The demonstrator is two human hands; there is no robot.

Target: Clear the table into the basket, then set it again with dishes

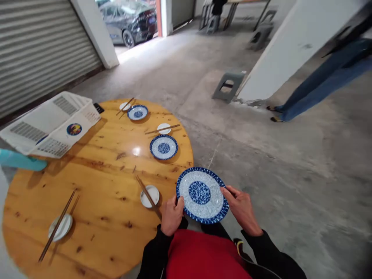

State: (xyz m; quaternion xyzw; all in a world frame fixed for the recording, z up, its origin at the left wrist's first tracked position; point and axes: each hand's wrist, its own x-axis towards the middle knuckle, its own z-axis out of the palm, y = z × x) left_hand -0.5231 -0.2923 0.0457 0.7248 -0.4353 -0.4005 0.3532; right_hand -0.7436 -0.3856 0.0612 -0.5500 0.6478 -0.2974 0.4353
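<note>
A blue-and-white patterned plate [215, 195] is held in front of me, just past the right edge of the round wooden table [101, 186]. My left hand [172, 215] grips its lower left rim, thumb on top. On the opposite side, my right hand [242, 205] pinches the right rim, its thumb on the upper face. Close to my left hand sits a small white dish [154, 193] with chopsticks [143, 188] laid across it. Two similar plates rest farther along the table, a nearer plate [163, 147] and a farther plate [137, 112].
A white plastic basket [84, 116] stands at the table's left, by a turquoise object [26, 161]. Other white dishes with chopsticks lie around the tabletop. Beyond are a grey stool [228, 86], a white pillar [279, 58], a person's legs [314, 85] and a parked car [130, 23].
</note>
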